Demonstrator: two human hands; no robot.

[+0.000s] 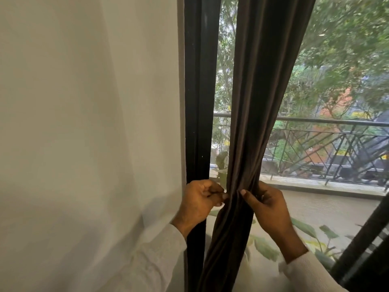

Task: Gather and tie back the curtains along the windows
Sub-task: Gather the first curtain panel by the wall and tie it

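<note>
A: Where did the dark brown curtain (252, 114) hang?

B: It ran down the middle of the view in front of the window, just right of the black window frame (197, 91). It was bunched into a narrow column of folds, tightest at hand height and looser again below.

A: And the hands?

B: The left hand (200, 200) sat at the curtain's left edge, fingers curled, thumb and fingertips pinching the fabric there. The right hand (267, 205) came in from the other side, its fingers wrapped around the gathered folds and the thumb pressed on the front. A ring showed on one right finger. Both arms wore pale sleeves.

A: What else was there?

B: A plain white wall (88, 123) filled the left half. Through the glass stood a balcony railing (328, 123) with trees behind it. Below the hands lay a pale cloth printed with green leaves (265, 247).
</note>
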